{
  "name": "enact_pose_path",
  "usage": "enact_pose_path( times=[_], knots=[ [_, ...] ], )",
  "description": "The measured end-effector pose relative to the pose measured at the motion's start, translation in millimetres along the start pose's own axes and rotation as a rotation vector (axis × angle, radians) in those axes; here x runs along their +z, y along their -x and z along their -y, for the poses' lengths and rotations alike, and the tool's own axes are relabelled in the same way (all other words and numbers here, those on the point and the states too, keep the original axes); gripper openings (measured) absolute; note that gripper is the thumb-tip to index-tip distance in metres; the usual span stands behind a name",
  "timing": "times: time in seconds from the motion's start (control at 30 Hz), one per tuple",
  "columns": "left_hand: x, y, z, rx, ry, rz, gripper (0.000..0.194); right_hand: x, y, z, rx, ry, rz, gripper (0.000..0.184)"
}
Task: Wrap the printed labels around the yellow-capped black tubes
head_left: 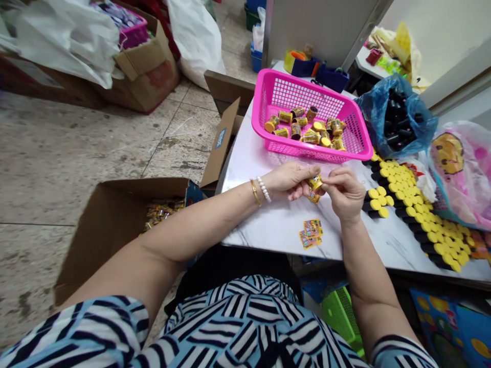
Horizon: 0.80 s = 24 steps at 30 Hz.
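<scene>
While both hands meet just above the table, the L hand grasps a small yellow tube btwn thumb & fingers, & the R hand pinches at the tube's right end, thumb against fingertips; whether on the printed wrap or the end itself, can't tell. So neither grip is slack, and the tube sits right btwn the two. A printed label shows just under the tube, by the L fingertips; unclear if it's stuck on or only held there. Spare labels lie in a loose overlapping pile on the near side of the grip. Beyond the grip, the pink basket has similar yellow tubes in it, lying every which way; off to the right, black tubes w/ yellow caps lie in rows, w/ a blue bag of black pieces past them. Step in hand is prob. fitting or smoothing the wrap on this one tube. Next move, I'd judge, calls for a steady L hold plus a light R thumb press along the edge, keeping it straight w/o creasing.
</scene>
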State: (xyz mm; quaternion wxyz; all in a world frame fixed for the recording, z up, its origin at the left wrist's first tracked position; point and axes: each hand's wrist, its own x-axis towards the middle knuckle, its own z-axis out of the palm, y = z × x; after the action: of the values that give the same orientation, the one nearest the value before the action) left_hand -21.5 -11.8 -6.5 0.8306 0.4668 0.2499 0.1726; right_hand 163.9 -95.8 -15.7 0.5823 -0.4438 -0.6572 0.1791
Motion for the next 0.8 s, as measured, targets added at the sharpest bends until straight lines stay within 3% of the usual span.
enact_pose_path(
  times=[0.17, 0.4, 0.57, 0.67, 0.8],
  knots=[
    [1.9, -1.3, 3.6, -0.041, -0.017, -0.037, 0.061, -2.4, -3.2, 2.0, -0.042, 0.125, 0.13, 0.018],
    [0.6, -3.1, 4.7, 0.009, 0.092, 0.065, 0.046, 0.9, 3.0, 3.1, -0.127, 0.301, -0.067, 0.006],
    [-0.7, -4.0, 3.2, 0.081, 0.13, 0.063, 0.043, 6.6, 3.7, 4.6, -0.17, 0.342, -0.197, 0.012],
    [-0.9, -2.2, 1.2, 0.172, 0.132, 0.099, 0.042, 6.0, 0.5, 3.9, -0.056, 0.159, -0.222, 0.018],
    [-1.5, -2.2, 1.2, 0.259, 0.099, 0.1, 0.05, 3.6, -4.1, 0.9, 0.278, -0.166, -0.153, 0.028]
  ],
)
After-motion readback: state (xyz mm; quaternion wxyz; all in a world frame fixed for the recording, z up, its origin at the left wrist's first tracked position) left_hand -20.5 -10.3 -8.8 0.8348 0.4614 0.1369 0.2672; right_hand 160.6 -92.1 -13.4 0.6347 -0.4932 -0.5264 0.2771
